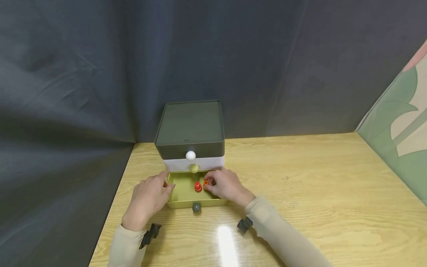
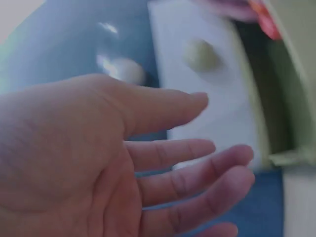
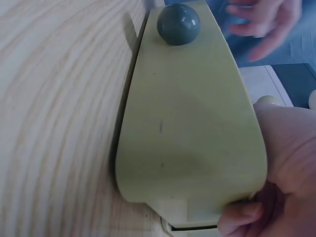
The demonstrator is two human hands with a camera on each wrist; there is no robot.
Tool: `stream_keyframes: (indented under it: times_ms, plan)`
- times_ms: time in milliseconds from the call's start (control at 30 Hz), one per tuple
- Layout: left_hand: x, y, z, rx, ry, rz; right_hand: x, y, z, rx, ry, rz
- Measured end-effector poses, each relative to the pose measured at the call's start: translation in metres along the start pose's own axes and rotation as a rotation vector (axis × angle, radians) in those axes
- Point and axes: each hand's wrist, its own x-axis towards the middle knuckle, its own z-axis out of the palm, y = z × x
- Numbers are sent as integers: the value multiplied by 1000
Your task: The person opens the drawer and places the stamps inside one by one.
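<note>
A small three-drawer cabinet [image 1: 190, 126] stands on the wooden table. Its bottom yellow-green drawer [image 1: 186, 203] [image 3: 192, 123] is pulled out, with a dark round knob [image 1: 197, 207] [image 3: 178, 23] on its front. A small red piece [image 1: 198, 186] lies inside it. My right hand [image 1: 225, 185] [image 3: 286, 163] reaches over the drawer's right side and pinches a small orange piece [image 1: 205, 182] at its fingertips. My left hand [image 1: 150, 198] [image 2: 148, 163] rests at the drawer's left edge, its fingers straight and relaxed and holding nothing.
The white middle drawer [image 2: 217, 94] has a pale green knob [image 1: 194, 168] [image 2: 200, 54]. The dark top drawer has a white knob [image 1: 190, 155]. A dark curtain hangs behind and to the left. A patterned panel [image 1: 400, 129] stands at the right. The table edge [image 1: 110, 218] runs along the left.
</note>
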Motion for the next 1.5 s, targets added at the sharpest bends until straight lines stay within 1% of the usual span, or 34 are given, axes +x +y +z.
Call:
stream_keyframes:
  times_ms: [67, 133, 200, 267, 367, 433, 500, 600, 700, 800, 867, 933, 1067, 1200, 1333, 1500]
  plan:
    - [-6, 13, -3, -4, 21, 44, 1, 0, 0, 8, -2, 1]
    - [-11, 25, -2, -9, 22, 92, 2, 0, -1, 28, -11, -3]
    - [-15, 35, 4, -15, 14, 140, 2, 1, -4, 62, -22, -8]
    - [-19, 42, 14, -8, 5, 195, 1, 1, -7, 123, -28, -17]
    - [-24, 43, 31, 17, 17, 276, -3, 1, -14, 246, -13, -30]
    - [-28, 40, 42, 51, 50, 320, -8, 0, -20, 320, 23, -28]
    - [-32, 36, 53, 84, 87, 344, -16, 1, -28, 366, 74, -18]
    - [-36, 34, 66, 107, 117, 361, -31, 7, -44, 386, 175, -3]
    - [-37, 34, 75, 89, 115, 363, -51, 23, -61, 364, 288, 34]
    - [-34, 38, 79, 73, 118, 368, -77, 47, -83, 308, 401, 137]
    - [-34, 40, 81, 70, 116, 366, -95, 63, -96, 278, 454, 209]
    - [-34, 40, 81, 70, 113, 357, -110, 74, -105, 258, 488, 260]
    - [-39, 38, 80, 58, 121, 329, -133, 86, -109, 240, 506, 289]
    - [-42, 36, 78, 68, 118, 328, -149, 92, -106, 218, 507, 307]
    - [-42, 34, 78, 79, 120, 329, -159, 96, -102, 208, 517, 314]
    - [-37, 30, 77, 73, 154, 307, -165, 100, -101, 198, 533, 308]
